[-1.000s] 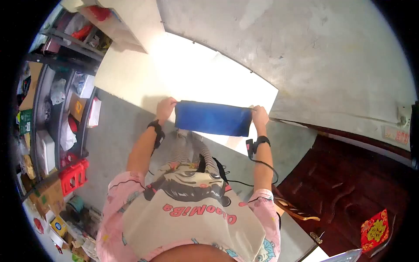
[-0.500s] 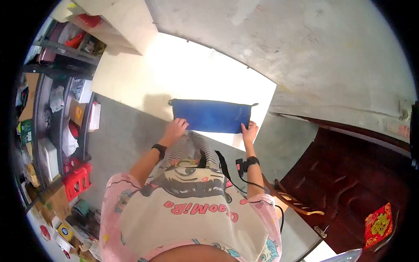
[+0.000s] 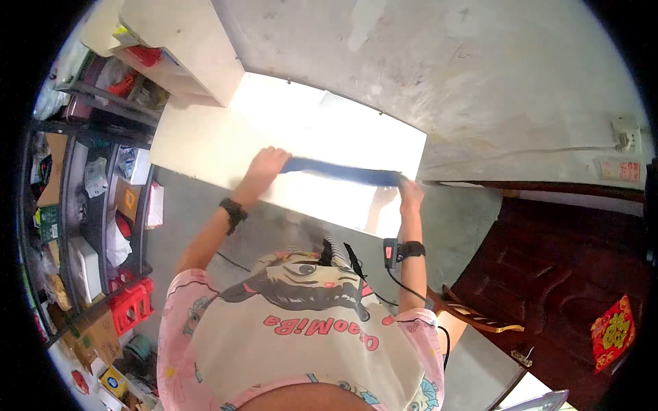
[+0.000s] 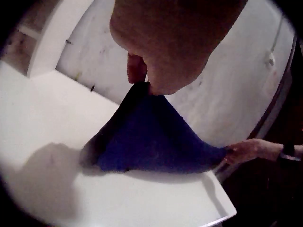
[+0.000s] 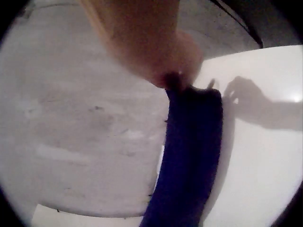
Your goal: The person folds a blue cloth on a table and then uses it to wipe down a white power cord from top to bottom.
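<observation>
Cloth (image 3: 341, 170) over the table (image 3: 205, 140)

Pink-red lettering (image 3: 319, 330) reading "QiaoMiBa" runs upside down across the front of a light shirt (image 3: 274, 366), its first letters creased. A gold character on a red diamond-shaped sign (image 3: 614, 333) hangs on a dark red door (image 3: 548, 274), too small to make out, as is red print on a pale wall label (image 3: 619, 169).

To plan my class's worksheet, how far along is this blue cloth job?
Done: both ends of the blue cloth are gripped. In hand: left hand and right hand hold it over the white tabletop. Remaining, probably: laying it flat and letting go, as both hands grip it.
</observation>
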The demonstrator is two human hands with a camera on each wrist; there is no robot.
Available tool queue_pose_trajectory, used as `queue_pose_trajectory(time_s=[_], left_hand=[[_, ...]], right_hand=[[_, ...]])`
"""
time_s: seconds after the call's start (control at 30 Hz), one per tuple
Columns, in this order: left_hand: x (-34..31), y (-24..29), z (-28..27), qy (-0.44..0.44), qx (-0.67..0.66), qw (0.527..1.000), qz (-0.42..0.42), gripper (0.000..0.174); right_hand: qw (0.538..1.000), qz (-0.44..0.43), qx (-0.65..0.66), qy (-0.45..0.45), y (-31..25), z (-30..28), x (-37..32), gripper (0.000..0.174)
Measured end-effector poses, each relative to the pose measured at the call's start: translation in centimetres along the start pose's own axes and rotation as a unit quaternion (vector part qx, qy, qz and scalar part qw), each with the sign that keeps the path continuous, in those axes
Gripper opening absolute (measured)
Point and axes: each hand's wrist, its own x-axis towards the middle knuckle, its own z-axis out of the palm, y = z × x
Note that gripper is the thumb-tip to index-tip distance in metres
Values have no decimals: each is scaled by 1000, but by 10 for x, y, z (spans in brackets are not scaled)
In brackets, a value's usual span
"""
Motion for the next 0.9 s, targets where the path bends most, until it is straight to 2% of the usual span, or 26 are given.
queue_pose_trajectory(time_s=[0.07,0.13,0.17,0.2,0.27,0.3,0.33,0.4,0.43,0.47,0.53,0.57,0.6,0.67,0.73,0.77,0.8,0.83,0.87,0.9], left_hand=[[24,-5,-20,-37,10,999,-29,26],[36,-6,-38,11,30,999,-16,29],[39,-5,-45,42,19,999,-10,26],[35,-5,-45,39,19,999,-10,26],[28,-7,-44,23,16,999,-37,31],[22,-5,-41,63,8,998,-14,27],[13,-4,-36,60,7,998,-14,27],[-14,-2,-19,24,3,1000,-16,27],[-30,-1,-5,-18,15,999,-39,26],[-49,-2,12,-22,13,999,-40,26],[-80,0,38,-177,47,982,-50,22],[-91,4,47,-181,45,981,-51,22],[-97,11,48,-187,11,979,-86,23],[-99,19,55,-199,-23,972,-122,25],[-83,33,69,-144,-61,980,-121,43],[-74,40,77,-148,-63,979,-122,43],[-64,46,88,-169,-50,972,-153,52],[-56,51,99,-190,-37,964,-182,61],[-50,56,109,-192,-39,964,-182,61],[-46,61,119,-212,-24,953,-214,66]], right_hand=[[996,-69,-56,15,-28,15,-7,20],[990,-129,-56,-19,-41,19,-8,19],[989,-140,-35,-30,-43,22,-9,19],[988,-150,-15,-40,-41,21,-9,19],[988,-146,-28,-31,-34,15,-15,20],[988,-144,-42,-23,-28,10,-19,21],[989,-141,-44,-21,-20,4,-27,21],[986,-134,-97,-10,0,-13,-47,25],[981,-122,-150,-9,26,-26,-44,30],[973,-110,-203,-7,56,-42,-38,36],[964,-97,-246,31,85,-52,-61,43],[920,-126,-369,20,91,-59,-69,45],[920,-122,-372,19,91,-60,-72,45],[819,-284,-495,-50,93,-61,-78,45],[798,-317,-502,-105,81,-38,-81,43],[788,-334,-500,-132,80,-25,-79,43],[762,-342,-525,-162,84,-12,-74,45],[743,-386,-510,-198,89,-1,-68,48],[712,-379,-541,-238,94,8,-64,55],[676,-364,-597,-231,99,17,-67,61]])
